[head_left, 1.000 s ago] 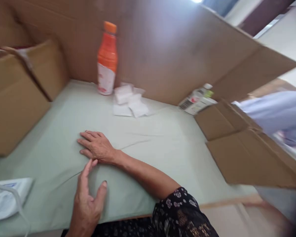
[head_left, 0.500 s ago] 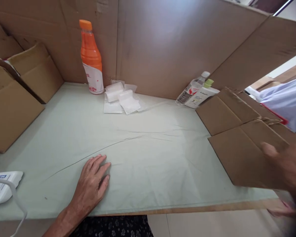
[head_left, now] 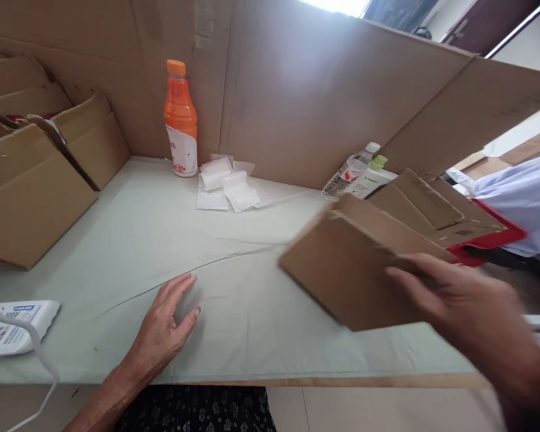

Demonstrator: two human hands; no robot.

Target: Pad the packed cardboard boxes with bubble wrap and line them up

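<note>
In the head view my right hand (head_left: 459, 300) grips a brown cardboard box (head_left: 351, 264) by its near right edge, thumb on the front face. The box is tilted and slightly blurred; its underside and the fingers behind it are hidden. My left hand (head_left: 164, 318) lies at the front of the pale green tablecloth (head_left: 234, 336), its fingers stretched out and its thumb apart, holding nothing. Behind the held box stands another cardboard box (head_left: 414, 198), partly covered by it, with something red at its right side.
An orange bottle (head_left: 180, 120) stands against the cardboard wall (head_left: 319, 90), beside several white packets (head_left: 240, 191). A clear bottle (head_left: 348, 174) and a white tube (head_left: 369, 182) lean at the back right. More cardboard boxes (head_left: 31, 192) are at left, above a white pack (head_left: 22, 324) and a cable (head_left: 40, 354).
My right hand has moved left with the cardboard box, lifting it from beside the other box at right. My left hand stays in nearly the same place, with its thumb spread wider.
</note>
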